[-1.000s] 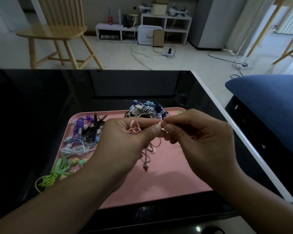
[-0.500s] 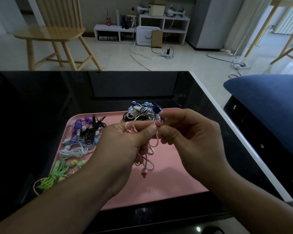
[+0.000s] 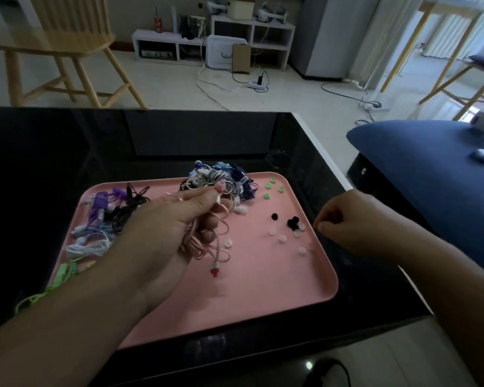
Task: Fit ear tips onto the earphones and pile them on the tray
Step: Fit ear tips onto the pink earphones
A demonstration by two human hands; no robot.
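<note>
Now the right hand [image 3: 355, 222] has left the pink earphones [image 3: 207, 241], still bunched in the left hand [image 3: 176, 219] above the tray [image 3: 263, 289], its curled fingers reaching near clear ear tips [image 3: 282, 239]; contents unclear.

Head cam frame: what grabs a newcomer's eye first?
The pink tray on the black table, with the left hand over its middle gripping a bundle of pink earphones. Next, the right hand at the tray's right edge, fingers curled, beside loose black ear tips and clear ear tips. Tangled earphone piles line the far and left sides.
</note>
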